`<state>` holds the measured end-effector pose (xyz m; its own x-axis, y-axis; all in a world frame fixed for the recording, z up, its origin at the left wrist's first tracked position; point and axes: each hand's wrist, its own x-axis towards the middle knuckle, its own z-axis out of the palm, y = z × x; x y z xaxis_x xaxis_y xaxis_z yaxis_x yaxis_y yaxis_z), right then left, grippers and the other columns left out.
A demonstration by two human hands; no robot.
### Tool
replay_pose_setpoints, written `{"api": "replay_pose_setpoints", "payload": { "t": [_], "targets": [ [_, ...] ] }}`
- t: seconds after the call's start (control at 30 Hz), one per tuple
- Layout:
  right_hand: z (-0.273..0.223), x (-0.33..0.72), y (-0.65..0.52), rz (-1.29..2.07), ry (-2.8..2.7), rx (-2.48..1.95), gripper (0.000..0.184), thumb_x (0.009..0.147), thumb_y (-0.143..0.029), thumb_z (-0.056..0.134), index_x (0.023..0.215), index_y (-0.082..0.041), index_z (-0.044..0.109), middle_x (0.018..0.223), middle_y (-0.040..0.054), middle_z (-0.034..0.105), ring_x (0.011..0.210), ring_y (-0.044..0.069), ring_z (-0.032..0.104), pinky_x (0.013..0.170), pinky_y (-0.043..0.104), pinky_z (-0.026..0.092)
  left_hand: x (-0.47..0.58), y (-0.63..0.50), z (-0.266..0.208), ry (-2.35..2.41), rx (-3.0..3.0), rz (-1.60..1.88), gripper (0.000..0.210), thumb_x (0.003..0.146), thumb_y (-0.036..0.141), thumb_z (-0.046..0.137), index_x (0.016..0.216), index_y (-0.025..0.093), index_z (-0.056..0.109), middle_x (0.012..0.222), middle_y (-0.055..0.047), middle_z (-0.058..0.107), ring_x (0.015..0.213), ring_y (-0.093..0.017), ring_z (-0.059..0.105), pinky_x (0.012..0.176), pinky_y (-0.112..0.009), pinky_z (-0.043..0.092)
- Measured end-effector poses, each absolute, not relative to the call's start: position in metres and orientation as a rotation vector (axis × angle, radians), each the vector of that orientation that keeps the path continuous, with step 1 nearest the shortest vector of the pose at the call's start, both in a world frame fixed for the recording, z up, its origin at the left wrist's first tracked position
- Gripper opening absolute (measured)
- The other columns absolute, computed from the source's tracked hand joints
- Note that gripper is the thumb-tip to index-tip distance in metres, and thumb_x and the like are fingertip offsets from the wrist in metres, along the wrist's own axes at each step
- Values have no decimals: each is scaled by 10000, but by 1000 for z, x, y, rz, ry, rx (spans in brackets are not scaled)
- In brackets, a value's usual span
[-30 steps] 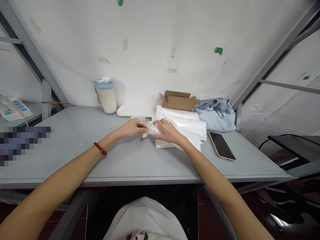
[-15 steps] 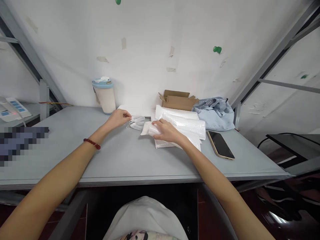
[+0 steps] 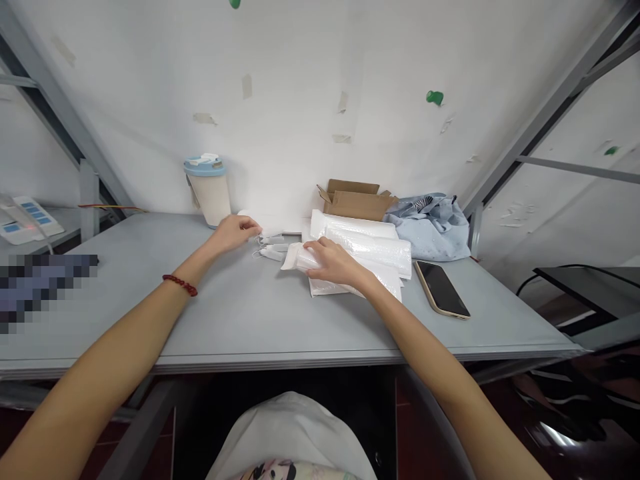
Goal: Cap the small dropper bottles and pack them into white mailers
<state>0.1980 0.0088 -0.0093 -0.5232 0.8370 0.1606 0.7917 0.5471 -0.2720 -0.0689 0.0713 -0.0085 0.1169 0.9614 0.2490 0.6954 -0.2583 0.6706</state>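
Note:
My left hand [image 3: 237, 231] is closed in a pinch beside several small white tags [image 3: 273, 253] with thin looped strings. Its fingertips are at the string of the rear tag, though the exact grip is too small to see well. Curled fingers and thumb of my right hand [image 3: 335, 261] grip the near end of a white bubble-wrap bag [image 3: 294, 257]. That bag lies on a stack of more bubble-wrap bags [image 3: 373, 247], and my hand hides part of it. A flat white item [image 3: 285, 223] lies behind the tags.
A cup with a blue lid [image 3: 213, 193] stands behind my left hand. An open cardboard box [image 3: 359, 203], a light blue cloth [image 3: 433, 230] and a phone [image 3: 441, 290] are on the right of the grey table [image 3: 240, 320]. A power strip [image 3: 30, 219] is far left.
My left hand has shifted slightly left, its fingers still pinched. The rear tags have moved and lie closer together. My right hand has stayed on the bubble-wrap bag.

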Motion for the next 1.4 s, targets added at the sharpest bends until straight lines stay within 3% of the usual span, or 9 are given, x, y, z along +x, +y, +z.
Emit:
{"api": "replay_pose_setpoints", "payload": {
  "t": [0.23,0.5,0.67,1.07,1.3,1.4],
  "targets": [
    [-9,199,8,248,-2515,-1368,550,767,-361,601,1274,-190,477,1102,110,510,969,258,502,775,333,389,-74,47,27,1665,2025,1072,269,723,424,579,781,178,672,642,-8,586,612,-144,541,542,-225,388],
    [-11,199,9,224,-2519,-1357,540,757,-348,609,1262,-204,484,1078,102,513,971,258,501,781,336,388,-62,32,37,1355,2180,506,286,712,475,605,726,209,710,636,-24,609,595,-151,538,559,-253,420],
    [-9,197,8,211,-2532,-1385,542,762,-346,610,1265,-191,479,1096,117,513,976,268,502,792,343,385,-53,32,28,1226,2157,351,244,709,445,614,709,217,700,713,-28,638,659,-160,563,590,-247,447],
    [-11,195,9,141,-2592,-1373,537,758,-326,620,1255,-178,483,1087,123,509,973,265,496,825,358,375,-26,25,12,1134,2125,510,235,754,401,590,760,194,700,668,-28,639,604,-142,556,555,-246,446],
    [-12,196,10,164,-2580,-1372,555,763,-347,613,1272,-170,481,1089,125,515,981,272,495,829,361,379,-58,49,9,1502,2074,653,238,740,386,595,771,172,694,642,-37,650,582,-156,575,529,-255,439],
    [-13,197,11,163,-2576,-1361,547,763,-348,611,1263,-167,487,1081,123,515,975,270,493,824,360,383,-67,62,-2,1687,2133,626,249,744,366,564,795,166,703,690,-57,680,649,-199,618,590,-288,461]
  ]
}}
